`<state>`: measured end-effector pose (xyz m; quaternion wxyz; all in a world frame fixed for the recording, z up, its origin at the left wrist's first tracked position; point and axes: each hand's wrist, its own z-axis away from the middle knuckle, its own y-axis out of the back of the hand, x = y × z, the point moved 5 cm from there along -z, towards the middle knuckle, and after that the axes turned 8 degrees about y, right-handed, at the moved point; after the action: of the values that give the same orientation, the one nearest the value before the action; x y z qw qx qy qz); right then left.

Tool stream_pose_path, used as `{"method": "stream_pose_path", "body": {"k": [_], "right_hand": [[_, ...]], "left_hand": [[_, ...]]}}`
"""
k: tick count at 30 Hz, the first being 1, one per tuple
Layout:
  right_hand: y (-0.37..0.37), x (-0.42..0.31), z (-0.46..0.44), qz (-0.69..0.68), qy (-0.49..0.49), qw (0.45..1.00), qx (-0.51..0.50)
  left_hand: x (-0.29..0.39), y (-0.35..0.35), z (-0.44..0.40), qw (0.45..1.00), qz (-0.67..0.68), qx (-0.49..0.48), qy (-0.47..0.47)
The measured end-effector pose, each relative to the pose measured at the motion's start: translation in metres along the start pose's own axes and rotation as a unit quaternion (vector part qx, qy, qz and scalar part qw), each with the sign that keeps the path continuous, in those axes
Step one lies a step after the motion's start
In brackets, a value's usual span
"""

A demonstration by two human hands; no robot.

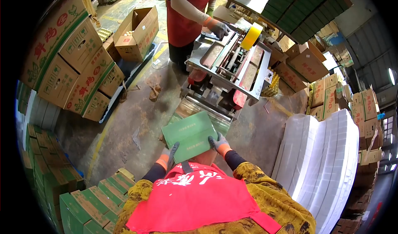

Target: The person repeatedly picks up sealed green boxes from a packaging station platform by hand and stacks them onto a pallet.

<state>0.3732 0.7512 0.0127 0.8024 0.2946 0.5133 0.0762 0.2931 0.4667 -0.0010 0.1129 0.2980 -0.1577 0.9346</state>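
Observation:
A green carton [188, 135] with faint print is held in front of my red apron, its broad face towards the camera. My left hand [169, 154], in a grey and orange glove, grips its lower left corner. On the right edge, my right hand [219, 143], gloved the same way, grips the carton too. Just beyond the carton is the roller end of a metal taping machine [215, 97] with a roll of yellow tape [251, 36] on top.
A co-worker in a red apron [188, 16] stands behind the machine, one gloved hand on it. Brown cartons [76, 64] are stacked at the left, green cartons [89, 205] at the lower left. White stacks [319, 151] stand at the right.

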Motion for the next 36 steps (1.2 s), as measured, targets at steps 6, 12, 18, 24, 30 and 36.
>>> {"method": "stream_pose_path", "body": {"k": [6,12,18,24,30,36], "right_hand": [[-0.005,0.010,-0.005,-0.014,0.006,1.000,-0.001],[-0.007,0.017,-0.006,-0.011,0.007,1.000,0.003],[0.001,-0.003,0.001,-0.010,0.002,1.000,-0.001],[-0.004,0.009,-0.003,-0.008,-0.007,1.000,0.002],[-0.004,0.012,-0.004,-0.002,-0.003,1.000,0.001],[-0.008,0.024,-0.009,0.009,0.011,1.000,0.028]], "left_hand": [[0.006,-0.002,0.005,1.000,-0.009,0.012,0.009],[0.021,-0.013,0.025,1.000,0.009,0.012,0.014],[0.030,-0.020,0.038,0.999,0.002,0.018,0.028],[0.025,-0.015,0.030,0.999,-0.014,0.022,0.023],[0.025,-0.014,0.030,0.999,-0.029,0.033,0.004],[0.023,-0.014,0.027,0.999,-0.024,0.027,-0.003]]}}
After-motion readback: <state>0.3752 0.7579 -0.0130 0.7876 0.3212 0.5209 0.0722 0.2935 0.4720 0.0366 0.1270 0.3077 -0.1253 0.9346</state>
